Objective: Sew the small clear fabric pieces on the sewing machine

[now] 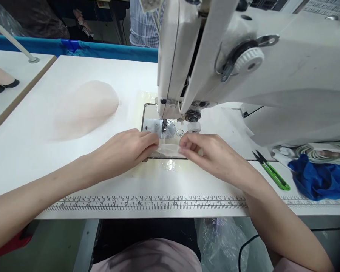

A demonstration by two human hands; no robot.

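A small strip of sheer whitish fabric [168, 149] stretches between my two hands, just in front of the needle plate of the sewing machine [170, 56]. My left hand [136, 147] has its fingers closed on the left end of this strip. With thumb and fingers pinched, my right hand [205, 153] grips the right end. Behind the strip, the presser foot [164, 124] sits over the metal plate; whether fabric lies under it I cannot tell. Left of the machine, a thin pale beige piece of fabric [93, 109] curves up from the white table.
Green thread snips [273, 173] lie right of my right forearm, beside a blue cloth [320, 179]. A printed ruler [147, 203] runs along the table's front edge. Beige pieces with black ends [1, 81] rest at far left. Beyond the blue cloth barrier, another person's striped clothing [144, 24] shows.
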